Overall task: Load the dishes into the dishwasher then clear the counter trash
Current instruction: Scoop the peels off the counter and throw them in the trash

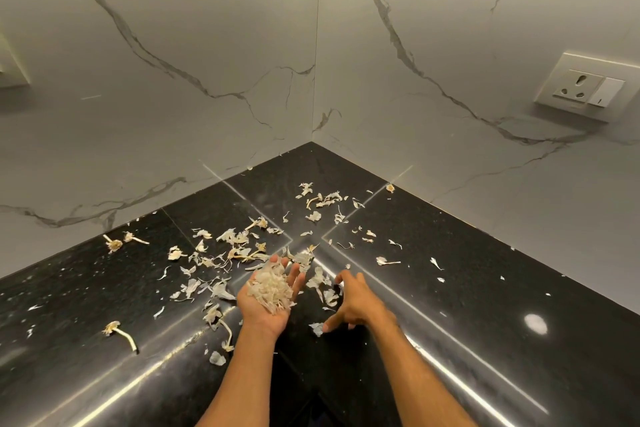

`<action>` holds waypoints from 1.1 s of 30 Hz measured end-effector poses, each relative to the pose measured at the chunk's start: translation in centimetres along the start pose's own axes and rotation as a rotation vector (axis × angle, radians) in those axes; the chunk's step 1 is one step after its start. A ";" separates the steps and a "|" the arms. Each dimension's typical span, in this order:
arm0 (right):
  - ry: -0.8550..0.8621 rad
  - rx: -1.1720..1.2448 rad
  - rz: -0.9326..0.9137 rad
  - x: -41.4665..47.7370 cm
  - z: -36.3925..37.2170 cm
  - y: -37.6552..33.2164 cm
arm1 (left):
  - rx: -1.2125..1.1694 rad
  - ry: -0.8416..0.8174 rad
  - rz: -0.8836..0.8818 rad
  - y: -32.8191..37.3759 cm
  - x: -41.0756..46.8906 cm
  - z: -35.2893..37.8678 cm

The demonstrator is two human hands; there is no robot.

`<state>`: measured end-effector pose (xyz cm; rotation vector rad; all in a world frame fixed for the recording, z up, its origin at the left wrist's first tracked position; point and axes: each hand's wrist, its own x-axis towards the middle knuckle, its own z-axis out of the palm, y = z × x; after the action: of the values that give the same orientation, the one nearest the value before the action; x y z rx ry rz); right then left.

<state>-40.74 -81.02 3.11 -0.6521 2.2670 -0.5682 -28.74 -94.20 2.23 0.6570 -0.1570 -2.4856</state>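
While the left hand [259, 317] cradles peels [272, 290] palm-up, the right hand [356, 305] hovers spread and empty over the bench [485, 288]. Tilting could spill them.

The left edge cuts what may be a switch plate [11, 63]; peels [272, 288] hide the palm of the left hand [260, 321].

One left hand [266, 303], one right hand [356, 305], one counter [485, 288], dozens of garlic skins [231, 235] and two wall plates [585, 87] are showing.
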 end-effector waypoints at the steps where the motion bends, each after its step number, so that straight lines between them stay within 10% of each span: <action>1: 0.012 -0.003 -0.014 0.2 0.4 -0.3 | 0.005 -0.002 0.003 0.5 -0.2 -0.1; 28: 0.262 -0.232 -0.044 2.0 4.2 -6.9 | 0.056 0.049 -0.065 4.3 -0.5 -2.8; 33: 0.266 0.202 0.100 1.8 2.0 -4.2 | 0.089 0.074 -0.069 3.6 -0.1 -3.0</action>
<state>-39.20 -85.82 3.24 -0.3786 2.4286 -0.8640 -25.48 -97.07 0.57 0.8024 -0.2219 -2.5278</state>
